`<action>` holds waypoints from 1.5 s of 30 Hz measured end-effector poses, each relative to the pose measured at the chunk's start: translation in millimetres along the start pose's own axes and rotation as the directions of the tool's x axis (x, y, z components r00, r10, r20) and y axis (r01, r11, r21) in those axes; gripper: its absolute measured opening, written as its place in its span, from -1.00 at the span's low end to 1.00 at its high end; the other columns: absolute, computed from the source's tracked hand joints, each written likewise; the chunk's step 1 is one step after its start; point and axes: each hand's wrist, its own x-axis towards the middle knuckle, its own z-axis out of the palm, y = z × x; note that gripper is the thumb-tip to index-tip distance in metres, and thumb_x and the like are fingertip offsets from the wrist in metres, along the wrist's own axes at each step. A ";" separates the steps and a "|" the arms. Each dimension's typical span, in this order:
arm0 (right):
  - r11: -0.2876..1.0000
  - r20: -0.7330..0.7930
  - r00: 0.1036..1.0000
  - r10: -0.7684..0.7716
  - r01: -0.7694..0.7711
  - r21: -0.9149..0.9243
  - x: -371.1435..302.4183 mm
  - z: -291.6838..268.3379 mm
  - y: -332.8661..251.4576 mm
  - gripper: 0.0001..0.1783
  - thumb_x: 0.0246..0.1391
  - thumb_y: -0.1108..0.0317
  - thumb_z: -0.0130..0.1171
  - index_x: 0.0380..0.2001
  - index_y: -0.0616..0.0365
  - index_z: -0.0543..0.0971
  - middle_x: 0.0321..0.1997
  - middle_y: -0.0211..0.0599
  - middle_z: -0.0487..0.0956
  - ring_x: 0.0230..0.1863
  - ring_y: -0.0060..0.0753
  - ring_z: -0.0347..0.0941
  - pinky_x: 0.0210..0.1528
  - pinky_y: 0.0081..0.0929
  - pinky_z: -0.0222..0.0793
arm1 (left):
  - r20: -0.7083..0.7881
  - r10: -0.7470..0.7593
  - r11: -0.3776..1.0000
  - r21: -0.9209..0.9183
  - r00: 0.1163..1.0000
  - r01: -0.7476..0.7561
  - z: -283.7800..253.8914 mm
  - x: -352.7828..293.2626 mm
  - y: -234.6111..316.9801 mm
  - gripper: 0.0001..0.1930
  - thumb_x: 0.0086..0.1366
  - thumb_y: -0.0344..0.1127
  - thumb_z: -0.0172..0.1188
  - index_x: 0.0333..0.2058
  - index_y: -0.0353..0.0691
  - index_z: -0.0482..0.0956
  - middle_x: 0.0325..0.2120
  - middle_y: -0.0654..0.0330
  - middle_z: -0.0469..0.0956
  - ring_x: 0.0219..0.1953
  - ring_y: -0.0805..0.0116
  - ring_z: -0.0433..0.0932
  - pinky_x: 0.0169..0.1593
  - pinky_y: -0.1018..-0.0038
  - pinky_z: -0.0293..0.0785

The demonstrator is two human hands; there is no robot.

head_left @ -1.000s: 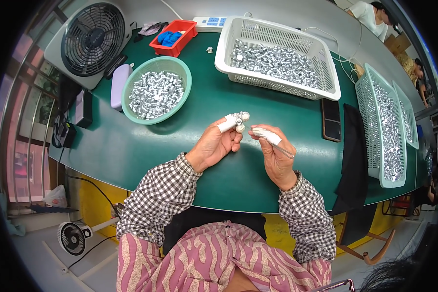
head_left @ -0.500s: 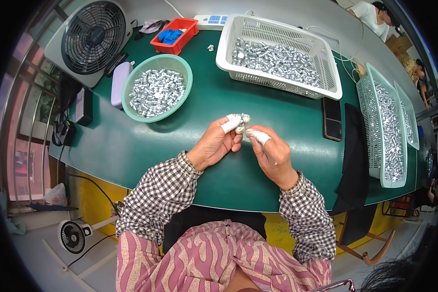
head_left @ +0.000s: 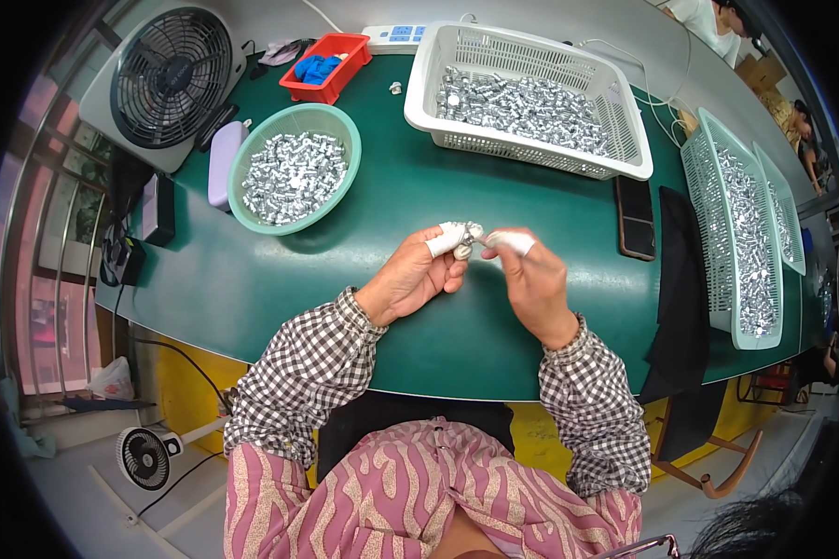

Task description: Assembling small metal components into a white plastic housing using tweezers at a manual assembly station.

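My left hand (head_left: pixel 422 270), with white wraps on the thumb and a fingertip, is closed on a small shiny metal part (head_left: pixel 468 237) over the middle of the green table. Close by on its right is my right hand (head_left: pixel 534 279), its fingers pinched together near the metal part. White wrap covers its index finger as well. Whatever sits between the right fingertips is too small to make out. Similar silvery parts fill a green round bowl (head_left: pixel 350 191) at the left and a white perforated basket (head_left: pixel 541 166) at the back.
Light green baskets (head_left: pixel 715 279) of metal parts line the right end. A phone (head_left: pixel 636 219) and black cloth (head_left: pixel 678 289) lie beside them. On the left stand a fan (head_left: pixel 163 79), a lilac case (head_left: pixel 226 166) and a red tray (head_left: pixel 343 82) holding something blue.
My right hand has shifted slightly right and turned, its fingers drawing in more. The left hand keeps its grip on the metal part. The whole view has shifted slightly.
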 end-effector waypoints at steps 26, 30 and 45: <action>0.999 0.025 1.000 0.011 -0.011 -0.030 2.8 0.6 -6.5 -0.94 0.04 0.59 0.01 -0.39 0.35 0.47 -0.36 -0.09 0.53 -0.45 -0.28 0.51 -0.45 -0.52 0.44 | 0.007 -0.046 0.999 0.014 0.999 0.046 -4.5 1.2 3.1 -0.81 0.30 -0.35 -0.05 -0.20 -0.33 0.39 -0.53 0.29 0.35 -0.58 0.58 0.33 -0.57 0.64 0.29; 0.995 -0.060 0.994 -0.095 0.094 -0.025 -0.3 5.6 -1.0 -0.90 0.08 0.53 -0.03 -0.39 0.36 0.47 -0.40 -0.09 0.52 -0.47 -0.27 0.51 -0.43 -0.55 0.44 | 0.001 -0.046 0.999 -0.016 0.999 0.046 -0.6 0.4 2.4 -0.81 0.29 -0.35 -0.05 -0.20 -0.33 0.39 -0.53 0.29 0.35 -0.58 0.58 0.33 -0.57 0.64 0.30; 0.771 -0.064 0.839 0.541 -0.464 0.436 1.5 -5.6 15.5 -0.75 0.22 0.34 -0.14 -0.35 0.37 0.39 -0.38 -0.13 0.52 -0.43 -0.47 0.50 -0.35 -0.56 0.49 | -0.124 0.205 0.925 0.348 0.971 -0.150 -6.5 0.4 29.4 -0.77 0.29 -0.28 -0.02 -0.21 -0.33 0.42 -0.56 0.33 0.33 -0.62 0.61 0.29 -0.63 0.68 0.24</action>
